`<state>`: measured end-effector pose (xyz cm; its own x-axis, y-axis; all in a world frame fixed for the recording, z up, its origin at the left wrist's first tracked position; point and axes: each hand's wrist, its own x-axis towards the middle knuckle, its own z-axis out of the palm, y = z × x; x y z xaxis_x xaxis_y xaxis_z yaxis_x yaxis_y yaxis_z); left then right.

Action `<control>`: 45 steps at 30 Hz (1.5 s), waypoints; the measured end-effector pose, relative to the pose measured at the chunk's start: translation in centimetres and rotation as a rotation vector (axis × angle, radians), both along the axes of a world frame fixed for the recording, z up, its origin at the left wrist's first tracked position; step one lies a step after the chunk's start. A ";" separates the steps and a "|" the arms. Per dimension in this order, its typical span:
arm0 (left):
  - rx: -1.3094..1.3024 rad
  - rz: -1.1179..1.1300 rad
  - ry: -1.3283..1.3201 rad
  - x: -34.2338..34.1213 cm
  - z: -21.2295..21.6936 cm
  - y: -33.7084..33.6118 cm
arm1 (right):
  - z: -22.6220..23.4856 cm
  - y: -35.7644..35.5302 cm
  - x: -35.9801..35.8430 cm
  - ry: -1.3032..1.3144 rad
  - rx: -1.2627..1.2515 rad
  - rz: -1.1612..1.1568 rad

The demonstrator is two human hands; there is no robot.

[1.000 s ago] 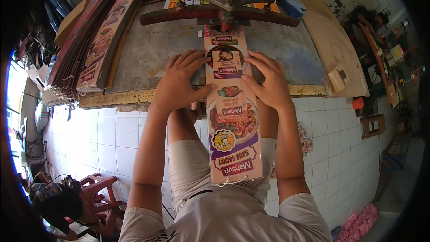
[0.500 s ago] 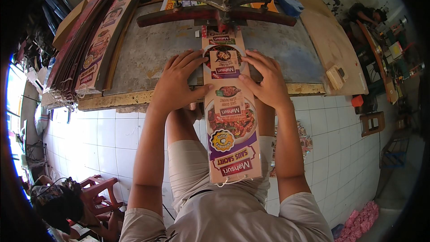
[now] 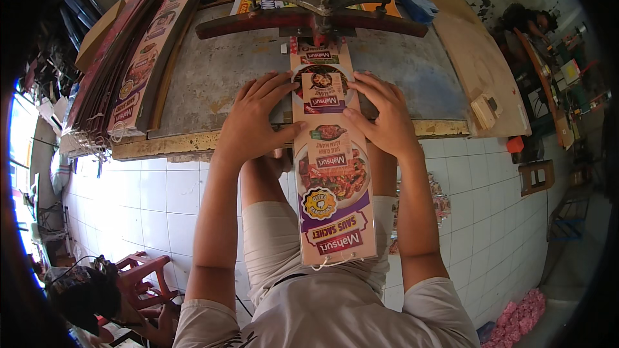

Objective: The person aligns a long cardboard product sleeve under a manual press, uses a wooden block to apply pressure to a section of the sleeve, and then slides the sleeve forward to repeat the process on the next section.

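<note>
Strip (image 3: 324, 119) is laid btwn L hand (image 3: 261, 113) & R hand (image 3: 387, 113), long axis pointed fore-and-aft, so it's found just R of the L hand & just L of the R hand. Neither is clearly nearer: its L edge is met by L thumb & fingertips; its R side is overlapped by R thumb, w/ R fingertips at the edge. Both hands are part-spread, thumbs well apart from fingers; no firm grip is seen. Beyond the fingertips, strip's far end is lined up at the press (image 3: 322, 0); whether it's pinned can't be told. Nearer than the hands, its other end is hung past the table (image 3: 213, 90) edge. A stack (image 3: 145, 67) is placed left of L hand, a block (image 3: 482, 113) right of R hand.
</note>
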<state>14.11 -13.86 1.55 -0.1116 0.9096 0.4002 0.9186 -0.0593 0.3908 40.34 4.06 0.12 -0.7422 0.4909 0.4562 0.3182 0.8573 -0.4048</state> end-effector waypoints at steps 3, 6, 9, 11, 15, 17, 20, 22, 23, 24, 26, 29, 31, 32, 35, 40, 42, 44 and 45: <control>0.000 -0.004 0.003 0.0 0.1 0.0 | -0.1 0.1 0.0 -0.007 0.001 -0.005; 0.004 0.001 0.011 0.0 0.1 -0.1 | 0.0 0.0 -0.1 -0.012 0.019 -0.006; 0.004 0.004 0.018 -0.1 0.0 0.0 | -0.1 0.1 -0.1 -0.008 0.028 -0.005; 0.004 0.000 0.015 0.0 0.0 0.0 | 0.0 0.0 0.0 -0.014 0.023 -0.009; 0.006 0.000 0.013 0.0 0.0 0.0 | 0.1 0.0 0.0 -0.021 0.021 -0.011; 0.006 0.000 0.012 0.1 0.1 0.0 | 0.0 0.0 0.0 -0.020 0.020 -0.012; 0.007 -0.007 0.004 0.1 0.1 0.0 | 0.1 -0.1 0.0 -0.016 0.020 -0.011; 0.006 -0.007 0.000 0.1 0.2 0.0 | 0.1 -0.1 0.0 -0.014 0.023 -0.008; 0.004 -0.003 0.001 0.0 0.2 -0.1 | 0.2 -0.2 0.0 -0.013 0.027 -0.005; 0.002 0.000 0.002 0.1 0.1 -0.1 | 0.2 -0.2 0.0 -0.012 0.030 -0.002; 0.003 0.002 0.007 0.1 0.2 -0.1 | 0.1 -0.3 0.0 0.018 0.055 -0.004; 0.006 0.002 -0.005 0.2 0.3 -0.3 | -0.1 -0.2 0.2 0.130 0.078 -0.022; -0.001 0.020 -0.008 0.2 0.5 -0.9 | 0.1 0.2 1.1 0.203 0.114 -0.076; -0.004 0.038 -0.007 0.4 0.3 -1.4 | 0.3 0.7 2.3 0.227 0.148 -0.122; 0.040 0.110 0.093 1.1 -0.8 -3.1 | 0.4 3.5 8.1 0.276 0.250 -0.434; 0.216 0.281 0.220 3.8 -7.4 -7.2 | -0.1 7.7 19.4 0.094 0.379 -0.759; 0.298 0.355 0.209 4.7 -10.6 -7.5 | -0.3 8.2 21.6 -0.084 0.387 -0.746; 0.329 0.410 0.216 5.2 -12.3 -7.8 | 0.3 8.6 22.1 -0.101 0.337 -0.707; 0.342 0.418 0.194 5.2 -13.1 -7.7 | 0.7 8.9 22.3 -0.105 0.316 -0.695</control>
